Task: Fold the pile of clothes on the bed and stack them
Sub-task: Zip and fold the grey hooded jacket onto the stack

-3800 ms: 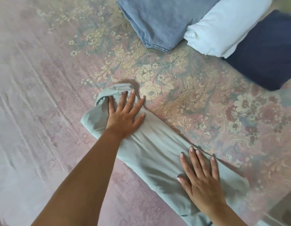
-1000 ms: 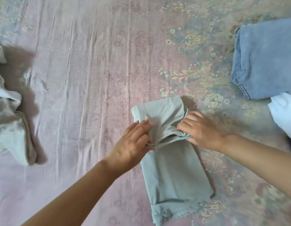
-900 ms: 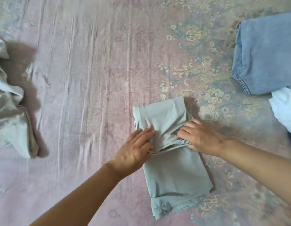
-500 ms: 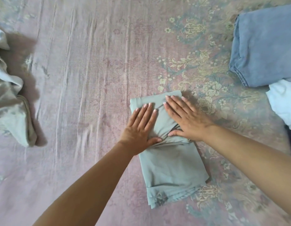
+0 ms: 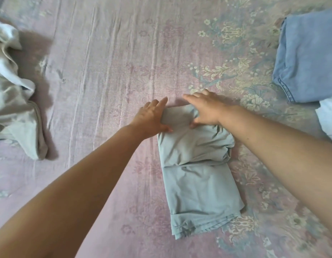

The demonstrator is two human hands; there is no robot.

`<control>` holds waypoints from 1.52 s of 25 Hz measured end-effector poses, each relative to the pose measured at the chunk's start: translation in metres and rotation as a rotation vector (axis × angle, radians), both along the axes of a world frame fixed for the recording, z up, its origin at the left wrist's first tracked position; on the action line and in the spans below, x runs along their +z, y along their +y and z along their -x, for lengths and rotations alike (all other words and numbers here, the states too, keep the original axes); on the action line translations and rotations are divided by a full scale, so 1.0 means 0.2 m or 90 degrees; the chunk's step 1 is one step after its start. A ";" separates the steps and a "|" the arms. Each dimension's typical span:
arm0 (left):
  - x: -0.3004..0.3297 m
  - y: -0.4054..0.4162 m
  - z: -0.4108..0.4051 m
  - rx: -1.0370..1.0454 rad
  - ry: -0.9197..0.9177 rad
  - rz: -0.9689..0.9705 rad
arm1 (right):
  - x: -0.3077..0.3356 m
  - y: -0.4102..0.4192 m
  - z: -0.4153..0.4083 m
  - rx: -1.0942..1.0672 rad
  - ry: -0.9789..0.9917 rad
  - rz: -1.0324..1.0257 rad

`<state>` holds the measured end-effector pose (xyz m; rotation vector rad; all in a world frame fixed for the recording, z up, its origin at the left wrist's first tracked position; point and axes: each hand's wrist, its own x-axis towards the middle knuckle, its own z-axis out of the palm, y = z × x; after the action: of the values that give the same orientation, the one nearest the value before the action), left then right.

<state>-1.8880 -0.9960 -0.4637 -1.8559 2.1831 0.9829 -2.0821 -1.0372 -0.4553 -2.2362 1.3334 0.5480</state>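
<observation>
A sage-green garment (image 5: 197, 174) lies folded into a long rectangle in the middle of the bed, its hemmed end nearest me. My left hand (image 5: 152, 116) holds its far left corner, thumb on top and fingers stretched past the edge. At the far right corner my right hand (image 5: 206, 108) has the same hold. The cloth just below my hands is bunched into wrinkles.
A crumpled pile of pale grey and white clothes (image 5: 14, 108) lies at the left edge. At the right sit folded blue denim (image 5: 308, 56) and a folded white piece (image 5: 329, 116). The pink floral bedsheet (image 5: 105, 71) lies under everything.
Half a second ago both hands pressed flat on the garment's far part. Now they have slid to its far end and hold the corners, and the cloth has bunched up.
</observation>
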 end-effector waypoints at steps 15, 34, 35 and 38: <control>0.26 0.00 -0.12 -0.210 0.002 0.508 | 0.21 0.09 0.02 0.094 -0.252 0.412; -0.03 0.85 -0.09 -0.256 0.050 0.381 | -0.09 0.92 0.27 0.028 -0.056 0.493; -0.01 0.87 -0.07 -0.214 0.065 0.399 | -0.09 0.95 0.24 -0.043 -0.072 0.485; 0.06 0.67 0.07 -0.057 0.085 0.449 | -0.07 0.89 0.00 -0.179 -0.155 0.502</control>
<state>-1.9014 -0.8614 -0.4515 -1.9369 2.9284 0.3303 -2.0821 -0.8597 -0.4696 -2.4952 1.9004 -0.4215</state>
